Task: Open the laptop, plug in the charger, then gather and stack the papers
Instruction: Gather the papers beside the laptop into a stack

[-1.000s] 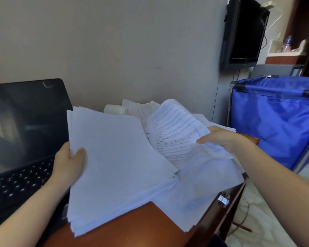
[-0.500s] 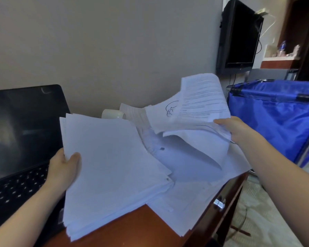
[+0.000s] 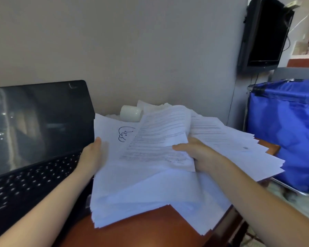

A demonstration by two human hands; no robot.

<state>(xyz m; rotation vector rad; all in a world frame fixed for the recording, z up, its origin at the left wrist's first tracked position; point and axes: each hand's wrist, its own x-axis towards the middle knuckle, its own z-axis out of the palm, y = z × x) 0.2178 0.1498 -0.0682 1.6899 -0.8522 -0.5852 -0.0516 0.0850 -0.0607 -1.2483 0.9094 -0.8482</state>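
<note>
Our left hand (image 3: pixel 92 155) grips the left edge of the papers (image 3: pixel 141 186), which rest in a loose pile on the worktop (image 3: pixel 150 227) beside the open laptop (image 3: pixel 34 131). Our right hand (image 3: pixel 202 154) seems to pinch printed sheets (image 3: pixel 159 139) atop the pile, its fingers hidden.

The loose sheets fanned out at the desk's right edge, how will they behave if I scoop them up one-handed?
Probably floppy: the printed sheets in the right hand visibly curve. The loose sheets lie splayed with staggered edges, so they would likely slide apart. Some overhang the desk, so a push may tip them off.
</note>
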